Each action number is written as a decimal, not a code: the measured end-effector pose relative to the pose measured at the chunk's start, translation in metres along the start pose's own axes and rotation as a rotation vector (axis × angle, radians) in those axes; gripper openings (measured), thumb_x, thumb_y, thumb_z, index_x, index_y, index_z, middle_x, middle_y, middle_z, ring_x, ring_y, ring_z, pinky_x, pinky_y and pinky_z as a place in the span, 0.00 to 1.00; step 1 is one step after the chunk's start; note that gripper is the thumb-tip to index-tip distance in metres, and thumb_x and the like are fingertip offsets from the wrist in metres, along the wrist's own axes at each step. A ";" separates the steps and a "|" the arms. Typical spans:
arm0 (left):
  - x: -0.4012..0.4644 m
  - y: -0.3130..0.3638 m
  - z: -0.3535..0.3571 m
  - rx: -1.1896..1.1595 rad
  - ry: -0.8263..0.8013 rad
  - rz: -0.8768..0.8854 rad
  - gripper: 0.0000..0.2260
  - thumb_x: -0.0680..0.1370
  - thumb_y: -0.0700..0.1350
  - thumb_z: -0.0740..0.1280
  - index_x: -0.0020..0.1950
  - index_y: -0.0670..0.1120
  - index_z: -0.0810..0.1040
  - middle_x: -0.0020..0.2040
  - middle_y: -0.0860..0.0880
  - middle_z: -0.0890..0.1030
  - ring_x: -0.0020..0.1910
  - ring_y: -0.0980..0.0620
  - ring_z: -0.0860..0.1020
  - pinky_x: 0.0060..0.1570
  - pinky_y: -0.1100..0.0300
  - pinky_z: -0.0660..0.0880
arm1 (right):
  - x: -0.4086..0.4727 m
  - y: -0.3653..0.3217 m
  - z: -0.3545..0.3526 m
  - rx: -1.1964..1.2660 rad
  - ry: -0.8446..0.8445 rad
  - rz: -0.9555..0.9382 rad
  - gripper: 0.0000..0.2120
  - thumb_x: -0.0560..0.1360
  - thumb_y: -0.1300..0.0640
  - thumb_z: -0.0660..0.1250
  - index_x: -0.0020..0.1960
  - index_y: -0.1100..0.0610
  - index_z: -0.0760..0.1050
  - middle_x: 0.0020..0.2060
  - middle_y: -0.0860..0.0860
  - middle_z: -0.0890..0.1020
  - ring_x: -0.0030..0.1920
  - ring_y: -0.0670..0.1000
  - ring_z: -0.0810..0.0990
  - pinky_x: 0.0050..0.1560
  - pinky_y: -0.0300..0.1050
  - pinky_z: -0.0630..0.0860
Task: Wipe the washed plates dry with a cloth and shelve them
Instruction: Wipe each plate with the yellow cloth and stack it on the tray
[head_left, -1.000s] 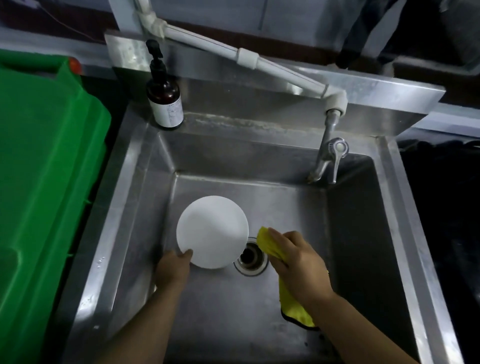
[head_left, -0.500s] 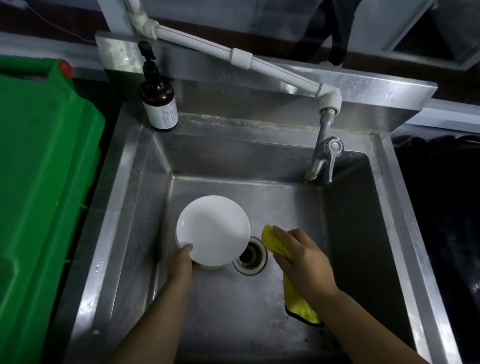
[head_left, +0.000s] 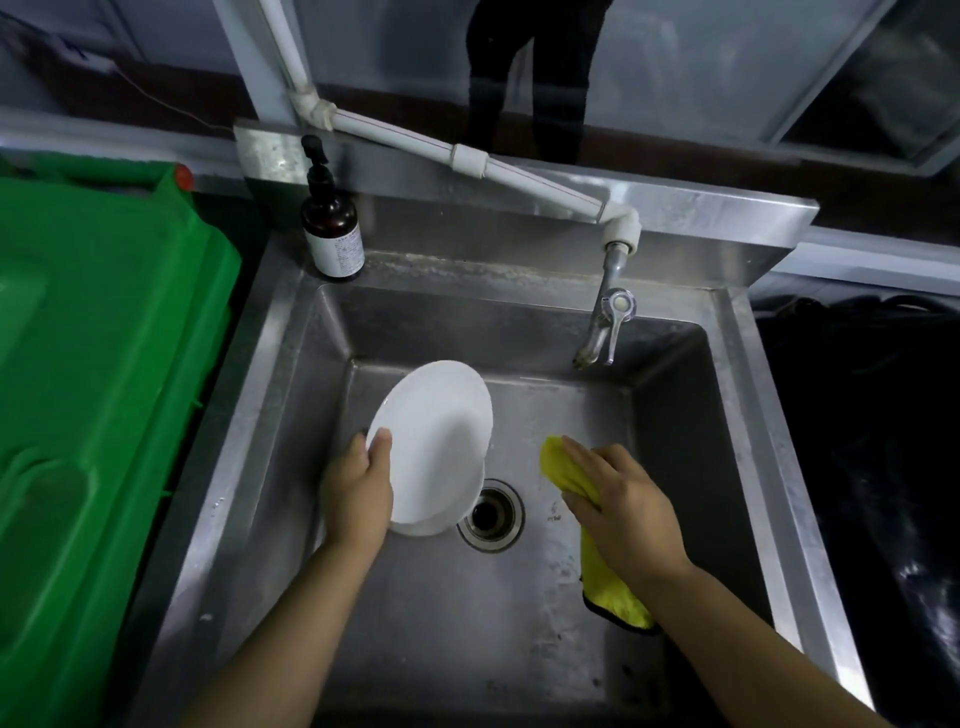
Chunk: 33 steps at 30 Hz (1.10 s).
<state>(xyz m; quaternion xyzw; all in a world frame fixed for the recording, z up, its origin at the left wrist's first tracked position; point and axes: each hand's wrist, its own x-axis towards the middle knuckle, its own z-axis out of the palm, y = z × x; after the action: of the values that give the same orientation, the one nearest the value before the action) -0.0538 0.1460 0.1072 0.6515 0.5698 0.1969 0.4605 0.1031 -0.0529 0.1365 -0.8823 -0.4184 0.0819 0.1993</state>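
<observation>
We note a steel sink (head_left: 291, 364), with a brown pump bottle (head_left: 332, 228) on its upper-left corner, a tap (head_left: 605, 325) at upper right, a drain (head_left: 491, 514) at centre and a green bin (head_left: 98, 395) along the left edge. The left hand (head_left: 358, 493) grips a white plate (head_left: 431, 441) by its lower-left rim, thumb on its face; the plate is tilted, long axis towards upper right, above another white dish partly hidden beneath. The right hand (head_left: 623, 504) grips a yellow cloth (head_left: 610, 592), right of the drain.

You see a steel sink (head_left: 769, 415) with a drain (head_left: 491, 515), a tap (head_left: 605, 322) fed by a white pipe (head_left: 467, 161), a brown pump bottle (head_left: 332, 223), and a green bin (head_left: 104, 389) alongside.
</observation>
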 end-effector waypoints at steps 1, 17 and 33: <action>-0.005 0.010 -0.006 0.062 0.015 0.083 0.14 0.81 0.48 0.60 0.36 0.44 0.68 0.33 0.47 0.73 0.37 0.41 0.74 0.36 0.55 0.63 | 0.000 0.000 -0.006 0.008 0.010 -0.010 0.26 0.71 0.57 0.74 0.68 0.50 0.73 0.47 0.51 0.77 0.44 0.55 0.78 0.34 0.47 0.73; -0.143 0.174 -0.080 0.164 0.296 0.780 0.15 0.78 0.53 0.59 0.34 0.48 0.65 0.27 0.57 0.66 0.28 0.47 0.70 0.28 0.60 0.63 | -0.032 0.004 -0.156 0.200 0.247 -0.211 0.26 0.73 0.57 0.72 0.69 0.46 0.71 0.53 0.49 0.75 0.50 0.53 0.76 0.42 0.45 0.72; -0.220 0.269 -0.102 -0.372 0.161 0.568 0.20 0.74 0.61 0.62 0.36 0.45 0.74 0.32 0.51 0.78 0.34 0.48 0.77 0.42 0.47 0.76 | -0.027 -0.072 -0.258 0.041 0.851 -0.375 0.24 0.78 0.50 0.56 0.72 0.58 0.64 0.62 0.58 0.65 0.52 0.58 0.65 0.54 0.53 0.70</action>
<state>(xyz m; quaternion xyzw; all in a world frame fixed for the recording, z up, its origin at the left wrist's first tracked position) -0.0425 0.0009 0.4384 0.6713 0.3548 0.4682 0.4518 0.1150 -0.1052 0.4000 -0.7424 -0.4501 -0.3166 0.3821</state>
